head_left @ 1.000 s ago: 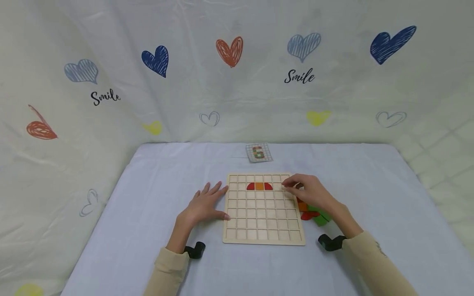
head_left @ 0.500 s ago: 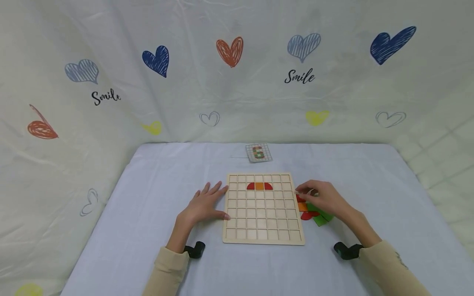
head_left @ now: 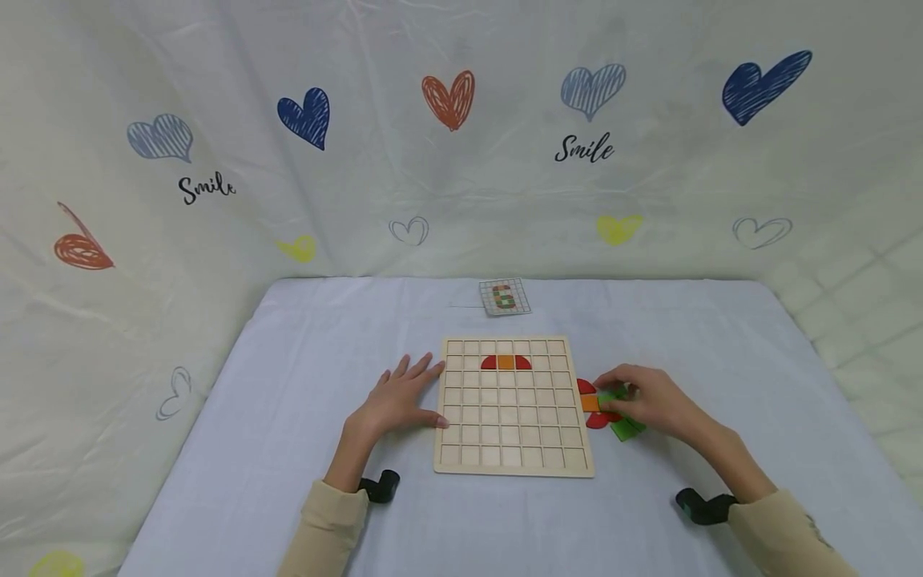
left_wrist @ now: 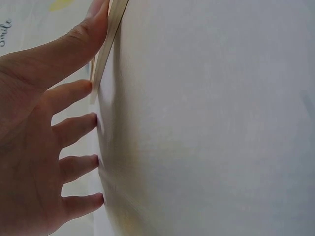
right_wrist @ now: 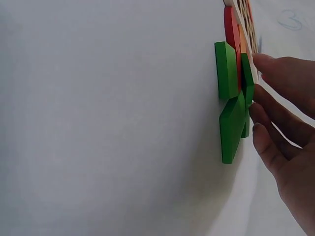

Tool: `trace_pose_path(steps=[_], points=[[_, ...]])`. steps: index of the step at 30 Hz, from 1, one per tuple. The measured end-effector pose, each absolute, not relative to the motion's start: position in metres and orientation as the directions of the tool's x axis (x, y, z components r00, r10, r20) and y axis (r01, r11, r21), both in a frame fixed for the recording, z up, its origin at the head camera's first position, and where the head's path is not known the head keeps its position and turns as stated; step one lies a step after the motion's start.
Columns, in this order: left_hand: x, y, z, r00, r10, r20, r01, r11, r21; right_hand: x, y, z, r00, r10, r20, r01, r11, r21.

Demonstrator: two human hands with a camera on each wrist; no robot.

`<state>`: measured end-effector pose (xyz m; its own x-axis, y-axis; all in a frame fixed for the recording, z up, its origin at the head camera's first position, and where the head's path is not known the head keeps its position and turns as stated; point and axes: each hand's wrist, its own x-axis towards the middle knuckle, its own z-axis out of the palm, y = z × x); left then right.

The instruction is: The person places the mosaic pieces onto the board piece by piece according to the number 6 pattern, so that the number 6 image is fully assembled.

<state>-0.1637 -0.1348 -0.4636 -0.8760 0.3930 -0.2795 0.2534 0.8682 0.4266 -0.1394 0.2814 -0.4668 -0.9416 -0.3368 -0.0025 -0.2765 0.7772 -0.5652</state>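
Left hand (left_wrist: 32, 142), fingers apart, thumb against a pale board (left_wrist: 106, 51) on white cloth (left_wrist: 211, 123)

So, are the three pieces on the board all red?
No, between the two red pieces on the board lies an orange square.

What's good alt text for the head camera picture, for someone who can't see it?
A person's right hand curves over loose red, orange and green tiles beside a wooden grid board, while the left hand rests spread at its left edge. Three tiles, red, orange, red, sit in a row on the board; a patterned card lies beyond it.
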Motion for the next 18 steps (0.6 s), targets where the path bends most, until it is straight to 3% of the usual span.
trace_pose_path(steps=[18], points=[[-0.1638,-0.1340,-0.4630,-0.877,0.381,-0.294,0.236,0.873,0.428,-0.1318,0.2892,-0.4722,-0.925,-0.379,0.034,-0.332,0.761,-0.558]])
